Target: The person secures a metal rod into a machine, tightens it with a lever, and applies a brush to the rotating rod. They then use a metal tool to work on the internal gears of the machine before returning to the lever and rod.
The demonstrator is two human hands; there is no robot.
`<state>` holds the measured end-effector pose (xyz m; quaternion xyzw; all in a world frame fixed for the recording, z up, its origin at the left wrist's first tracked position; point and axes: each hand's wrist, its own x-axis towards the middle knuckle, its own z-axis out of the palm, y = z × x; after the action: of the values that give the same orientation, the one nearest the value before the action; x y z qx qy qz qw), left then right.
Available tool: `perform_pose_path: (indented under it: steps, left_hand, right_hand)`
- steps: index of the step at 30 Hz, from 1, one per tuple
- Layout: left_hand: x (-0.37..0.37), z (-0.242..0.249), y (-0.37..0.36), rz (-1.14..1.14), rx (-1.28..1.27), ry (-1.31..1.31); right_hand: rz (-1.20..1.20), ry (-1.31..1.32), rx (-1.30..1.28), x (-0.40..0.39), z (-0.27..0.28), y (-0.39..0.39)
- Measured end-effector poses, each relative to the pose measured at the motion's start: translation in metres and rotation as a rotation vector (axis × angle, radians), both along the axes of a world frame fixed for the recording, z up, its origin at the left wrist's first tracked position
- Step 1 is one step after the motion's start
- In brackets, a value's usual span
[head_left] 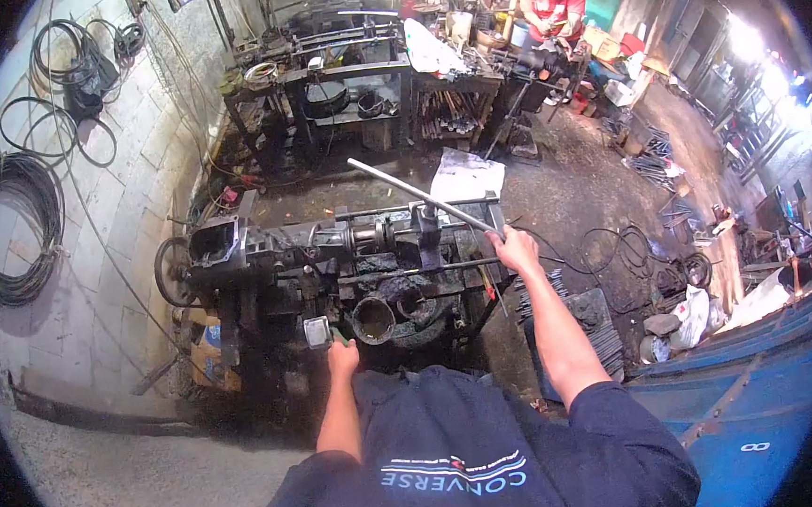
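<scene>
A long grey metal rod (411, 193) slants up and to the left over the machine, its lower end in my right hand (516, 249), which is closed around it. Low in front of the machine, my left hand (343, 357) is closed on a green handle. At the handle's far end is a small pale rectangular scoop-like piece (317, 331). Just right of that hand stands a round pot (373, 320) with murky liquid inside. The greasy lathe-like machine (283, 243) stretches across in front of me, with a handwheel (172, 273) at its left end.
Coiled black cable (14, 229) hangs on the left wall. Behind the machine stands a cluttered workbench (355, 69); a person in red (558, 7) works at the back right. Several rods (605, 343) lie stacked to my right. A loose hose (602, 232) curls on the floor.
</scene>
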<state>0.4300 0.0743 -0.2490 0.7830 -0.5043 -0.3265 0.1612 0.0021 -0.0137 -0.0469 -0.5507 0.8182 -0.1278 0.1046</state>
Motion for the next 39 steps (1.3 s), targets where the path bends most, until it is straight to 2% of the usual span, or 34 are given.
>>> perform_pose_path:
  steps: [5,11,14,17,20,26,39]
  left_hand:
    - [-0.002,0.004,-0.001,-0.001,-0.018,-0.03]
    - [-0.005,0.02,0.0,-0.025,0.013,-0.021]
    - [0.001,-0.001,-0.003,-0.002,0.032,-0.008]
    - [-0.003,0.016,-0.002,-0.001,0.058,-0.001]
    - [0.0,-0.001,-0.003,0.01,0.043,0.0]
    - [-0.003,0.015,-0.001,-0.015,0.049,-0.027]
    - [-0.005,0.007,0.0,0.023,-0.015,-0.033]
  right_hand:
    - [0.008,-0.02,0.071,0.001,0.005,0.001]
    - [0.006,-0.023,0.023,0.0,0.003,0.003]
    - [0.023,-0.027,0.05,-0.001,0.001,0.002]
    - [0.019,-0.003,0.016,-0.001,-0.001,0.002]
    - [0.024,-0.007,0.015,-0.001,0.0,0.002]
    - [0.025,0.005,0.031,0.003,0.003,0.002]
    - [0.018,-0.023,0.034,0.005,0.009,0.003]
